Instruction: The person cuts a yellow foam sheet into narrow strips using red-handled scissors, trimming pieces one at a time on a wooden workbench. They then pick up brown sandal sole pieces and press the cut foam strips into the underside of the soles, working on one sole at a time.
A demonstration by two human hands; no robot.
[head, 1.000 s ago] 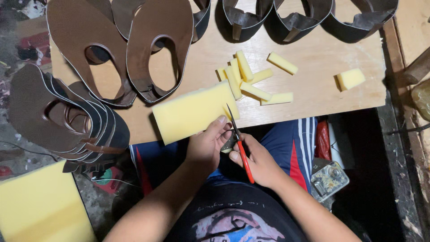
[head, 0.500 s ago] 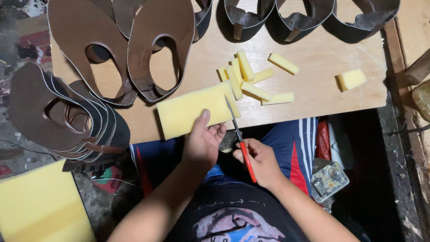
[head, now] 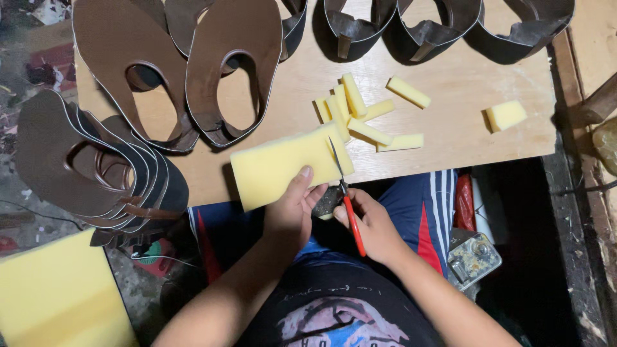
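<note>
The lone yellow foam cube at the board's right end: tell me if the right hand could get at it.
Probably yes: the yellow foam cube sits alone on bare wooden board, though the right hand holds red-handled scissors.

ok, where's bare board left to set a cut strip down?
Free: bare board between the pile of cut foam strips and the lone foam cube; also the near edge right of the scissors. Crowded: left half, under brown leather shoe uppers; back edge, lined with dark uppers. Left hand holds the foam block, right hand the scissors.
</note>
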